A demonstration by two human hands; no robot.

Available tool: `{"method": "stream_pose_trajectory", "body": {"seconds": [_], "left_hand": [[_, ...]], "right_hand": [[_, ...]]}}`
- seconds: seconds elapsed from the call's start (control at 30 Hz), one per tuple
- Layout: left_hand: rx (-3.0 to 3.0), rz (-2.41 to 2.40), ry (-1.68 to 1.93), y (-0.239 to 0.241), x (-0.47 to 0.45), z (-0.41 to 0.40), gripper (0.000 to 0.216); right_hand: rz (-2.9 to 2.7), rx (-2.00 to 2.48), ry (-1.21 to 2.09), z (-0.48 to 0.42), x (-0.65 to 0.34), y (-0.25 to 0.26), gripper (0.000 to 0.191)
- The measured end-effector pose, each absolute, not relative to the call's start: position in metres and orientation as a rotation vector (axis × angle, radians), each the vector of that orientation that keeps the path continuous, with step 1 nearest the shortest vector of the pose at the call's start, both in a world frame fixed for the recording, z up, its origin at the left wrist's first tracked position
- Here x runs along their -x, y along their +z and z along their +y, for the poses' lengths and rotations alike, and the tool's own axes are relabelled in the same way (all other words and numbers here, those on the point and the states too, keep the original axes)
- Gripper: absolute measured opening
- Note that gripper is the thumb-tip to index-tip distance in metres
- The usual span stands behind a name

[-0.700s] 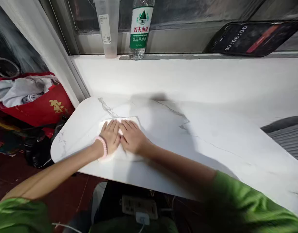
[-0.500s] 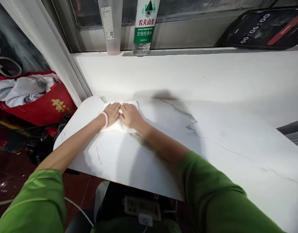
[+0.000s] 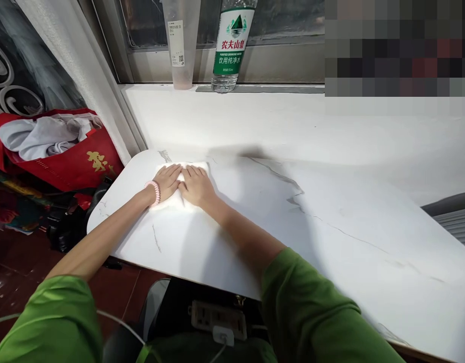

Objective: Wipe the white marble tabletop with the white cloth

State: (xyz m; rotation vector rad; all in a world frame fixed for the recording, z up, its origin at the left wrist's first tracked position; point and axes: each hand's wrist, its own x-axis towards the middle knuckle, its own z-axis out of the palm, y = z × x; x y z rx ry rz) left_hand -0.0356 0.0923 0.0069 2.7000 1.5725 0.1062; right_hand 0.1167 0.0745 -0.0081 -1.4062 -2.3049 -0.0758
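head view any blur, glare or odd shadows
Head view: mostly sharp; a pixelated block hides the upper right; a soft shadow lies on the table beyond the left hand and right hand; the white cloth under them barely shows against it.

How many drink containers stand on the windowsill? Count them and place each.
2. A clear plastic cup stands at the back of the sill; a green-labelled water bottle stands just right of it. The top-right corner is blurred, so another could hide there.

White marble table (image 3: 331, 212) below a window sill (image 3: 274, 121), dark red floor (image 3: 13, 272).
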Motion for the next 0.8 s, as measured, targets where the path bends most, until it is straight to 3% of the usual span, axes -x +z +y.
{"method": "stream_pose_trajectory", "body": {"seconds": [0.43, 0.6, 0.8], "left_hand": [[-2.618, 1.677, 0.248, 0.023, 0.155, -0.041, 0.056], [-2.631, 1.636, 0.241, 0.019, 0.163, -0.006, 0.056], [-2.669, 1.573, 0.344, 0.011, 0.143, 0.096, 0.054]], "right_hand": [[-2.456, 1.242, -0.141, -0.029, -0.007, 0.01, 0.056], [-2.455, 1.277, -0.126, -0.004, -0.005, 0.012, 0.056], [-2.396, 1.379, 0.007, 0.074, -0.02, 0.012, 0.049]]}}
